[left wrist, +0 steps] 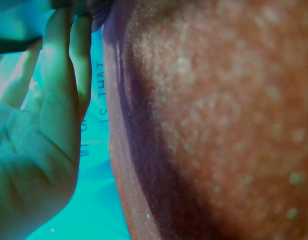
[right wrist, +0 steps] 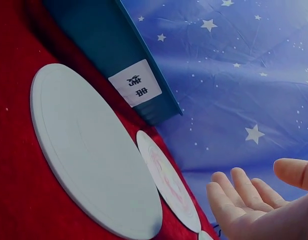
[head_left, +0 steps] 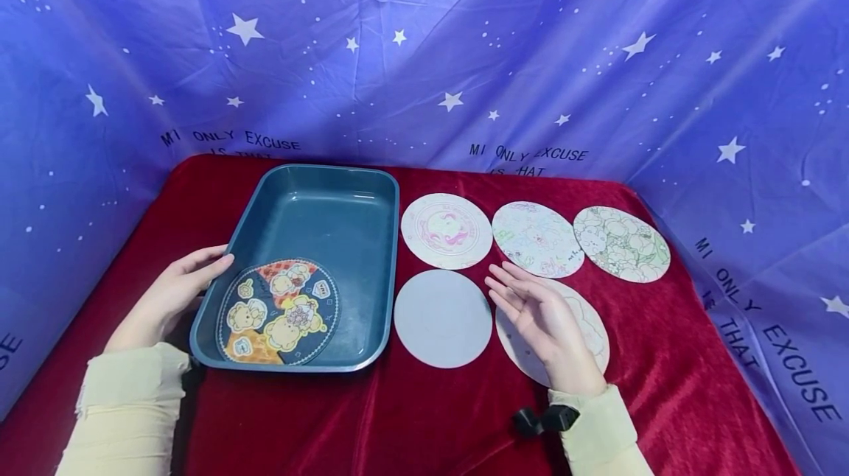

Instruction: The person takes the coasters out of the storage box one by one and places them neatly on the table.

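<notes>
My left hand (head_left: 169, 299) holds the left rim of a deep dark-teal rectangular tray (head_left: 361, 240), thumb at the rim. In the left wrist view its long fingers (left wrist: 59, 95) reach up along the tray's outer side. Inside the tray, at the near left corner, lies a round flat disc (head_left: 285, 314) printed with cartoon bears on dark blue. My right hand (head_left: 547, 317) is spread with the palm turned up, holding nothing. It overlaps a pale round disc (head_left: 590, 321) in the head view and hides part of it. Left of that hand lies a plain grey-white disc (head_left: 443, 319).
Behind these lie a disc with a pink print (head_left: 447, 231), a faintly coloured one (head_left: 539, 240) and a green-patterned one (head_left: 622, 245). All rest on a red velvet cloth (head_left: 424, 424). A white label (right wrist: 135, 83) marks the tray's side. Blue starry curtains (head_left: 424, 56) enclose the table.
</notes>
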Demonstrator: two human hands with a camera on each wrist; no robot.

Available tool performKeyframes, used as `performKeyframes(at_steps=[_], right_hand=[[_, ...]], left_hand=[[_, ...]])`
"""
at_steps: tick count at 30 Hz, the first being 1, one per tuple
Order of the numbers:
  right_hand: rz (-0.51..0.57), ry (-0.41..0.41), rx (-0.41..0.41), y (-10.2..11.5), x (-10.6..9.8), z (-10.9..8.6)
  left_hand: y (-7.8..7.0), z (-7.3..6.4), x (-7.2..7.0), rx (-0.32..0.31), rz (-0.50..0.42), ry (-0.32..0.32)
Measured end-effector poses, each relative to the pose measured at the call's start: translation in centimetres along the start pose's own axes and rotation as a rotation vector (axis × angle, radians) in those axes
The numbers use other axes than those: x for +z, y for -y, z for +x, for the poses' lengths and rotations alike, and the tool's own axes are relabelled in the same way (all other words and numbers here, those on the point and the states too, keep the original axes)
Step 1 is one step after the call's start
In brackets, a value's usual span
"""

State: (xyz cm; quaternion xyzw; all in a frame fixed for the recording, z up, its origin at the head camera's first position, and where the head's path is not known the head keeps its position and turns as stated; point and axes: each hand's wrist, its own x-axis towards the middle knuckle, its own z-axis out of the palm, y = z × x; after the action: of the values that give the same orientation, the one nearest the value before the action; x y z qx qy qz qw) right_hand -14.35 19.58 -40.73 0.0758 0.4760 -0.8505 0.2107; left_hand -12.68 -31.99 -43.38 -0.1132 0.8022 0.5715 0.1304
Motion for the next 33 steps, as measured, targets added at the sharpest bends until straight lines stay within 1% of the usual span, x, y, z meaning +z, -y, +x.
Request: performKeyframes(at_steps=[7, 11, 14, 21, 33], right_hand=[[-0.001, -0.006, 0.015, -0.3, 0.6, 0.4], [-0.020, -0.002, 0.019, -0.4, 0.9, 0.6], [-0.035, 0.009, 0.015, -0.5, 1.0, 0.8], [-0.044, 0.030, 0.003, -0.4, 1.6, 0.9], [-0.045, 0.062, 0.000, -0.1, 2.8, 0.9]], left_hand=[[0.0, 0.1, 0.0, -0.013, 0.020, -0.001], [0.1, 0.0, 0.0, -0.011, 0.013, -0.003], [0.1, 0.0, 0.0, -0.009, 0.013, -0.003], [0.1, 0.0, 0.0, -0.019, 0.055, -0.010], [0.1, 0.1, -0.1, -0.016, 0.052, -0.009]])
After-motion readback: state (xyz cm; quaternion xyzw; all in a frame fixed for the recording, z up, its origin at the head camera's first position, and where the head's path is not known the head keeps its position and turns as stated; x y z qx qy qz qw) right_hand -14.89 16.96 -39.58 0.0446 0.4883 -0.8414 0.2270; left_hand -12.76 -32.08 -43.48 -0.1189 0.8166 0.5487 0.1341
